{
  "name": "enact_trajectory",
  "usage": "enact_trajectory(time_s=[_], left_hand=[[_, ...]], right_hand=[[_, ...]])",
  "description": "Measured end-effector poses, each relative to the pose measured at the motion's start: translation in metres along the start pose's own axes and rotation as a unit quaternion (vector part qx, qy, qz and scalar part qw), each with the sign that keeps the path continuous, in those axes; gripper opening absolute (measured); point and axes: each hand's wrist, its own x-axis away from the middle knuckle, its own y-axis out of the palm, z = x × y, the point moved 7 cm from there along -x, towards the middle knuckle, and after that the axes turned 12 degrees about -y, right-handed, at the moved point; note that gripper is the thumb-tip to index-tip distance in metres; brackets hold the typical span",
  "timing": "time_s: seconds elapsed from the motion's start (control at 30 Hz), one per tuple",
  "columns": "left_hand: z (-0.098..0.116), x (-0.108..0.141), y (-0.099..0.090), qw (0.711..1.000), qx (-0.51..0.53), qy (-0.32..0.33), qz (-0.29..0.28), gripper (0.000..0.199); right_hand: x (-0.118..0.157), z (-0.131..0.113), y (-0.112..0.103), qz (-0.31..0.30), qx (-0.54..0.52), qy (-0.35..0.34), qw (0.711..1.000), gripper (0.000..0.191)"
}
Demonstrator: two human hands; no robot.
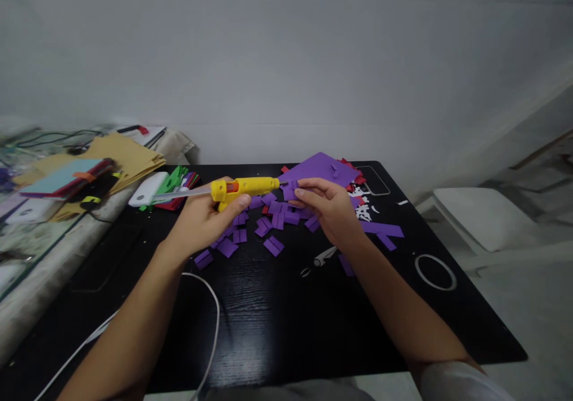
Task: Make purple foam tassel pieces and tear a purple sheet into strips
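My left hand [203,216] is closed round a yellow glue gun [250,185], a long clear stick coming out of its rear and its nozzle pointing right. The nozzle tip is at a small purple paper piece [290,191], which my right hand [329,207] pinches between thumb and fingers. Whether nozzle and paper touch is too small to tell. Below both hands, several folded purple pieces [273,246] lie scattered on the black table [255,305]. Behind my right hand lies a large purple sheet [320,167], with red pieces beside it.
White-handled scissors [324,256] lie below my right hand. Purple strips [382,229] and white scraps [363,210] are to the right. A white cable [217,317] loops across the front. Coloured papers [179,183] and yellow envelopes [120,156] lie at the left; a white stool [486,216] stands at the right.
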Motion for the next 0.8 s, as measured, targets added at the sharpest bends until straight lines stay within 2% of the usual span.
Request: enact_trajectory(time_s=[0.37, 0.6, 0.8], left_hand=[[-0.0027, -0.0002, 0.0017, 1.0, -0.016, -0.025, 0.011, 0.039], [0.0025, 0.0009, 0.0007, 0.999, -0.039, 0.005, 0.021, 0.043], [-0.0022, 0.0014, -0.0007, 0.998, -0.046, -0.004, 0.034, 0.044]], right_hand=[[0.0012, -0.002, 0.0008, -0.008, 0.014, -0.021, 1.0, 0.027], [0.002, -0.0026, 0.0008, -0.008, 0.023, -0.016, 1.0, 0.025], [0.0016, -0.0024, 0.0006, -0.008, 0.018, -0.022, 1.0, 0.026]])
